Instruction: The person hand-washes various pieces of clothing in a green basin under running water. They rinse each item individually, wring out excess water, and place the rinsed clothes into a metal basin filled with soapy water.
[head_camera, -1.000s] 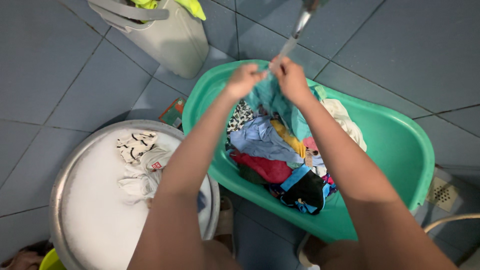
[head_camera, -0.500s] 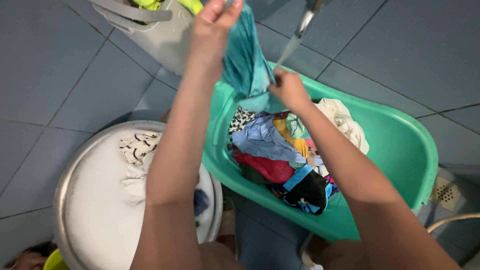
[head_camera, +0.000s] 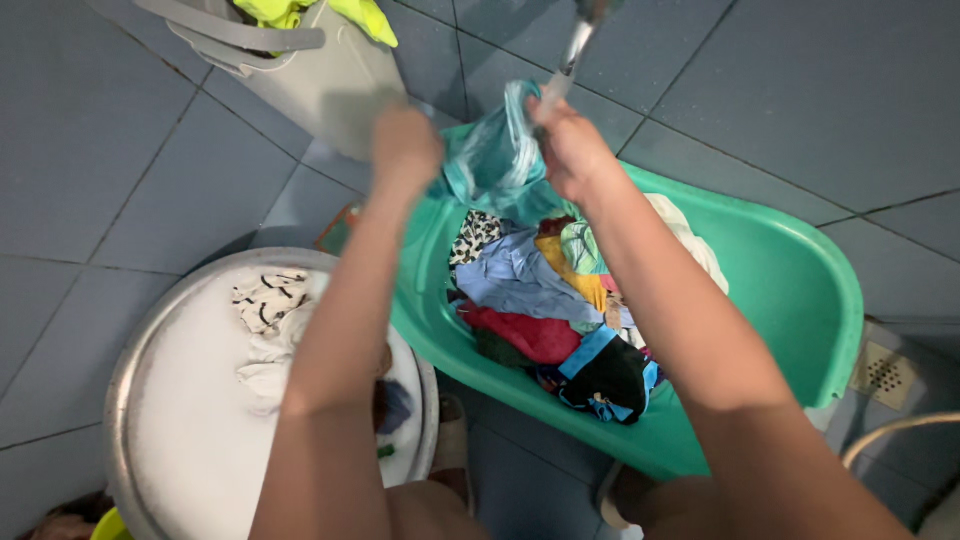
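Near the top centre of the frame, the left hand (head_camera: 405, 148) and right hand (head_camera: 566, 150) each grip a bunched wet teal cloth (head_camera: 490, 160), fingers closed on it, under a thin stream of running water (head_camera: 563, 72), above the green plastic oval tub (head_camera: 800, 290) heaped with mixed coloured laundry (head_camera: 560, 310); a round metal basin of suds (head_camera: 170, 400) sits lower left

I count two hands, my left hand (head_camera: 405, 145) and right hand (head_camera: 567, 150), and one teal cloth (head_camera: 490, 160) between them. One green tub (head_camera: 790, 270), one round metal basin (head_camera: 150, 330) of suds, one grey bin (head_camera: 330, 85). One stream of water (head_camera: 565, 65). One floor drain (head_camera: 885, 372). The heaped clothes (head_camera: 545, 310) overlap too much to count.
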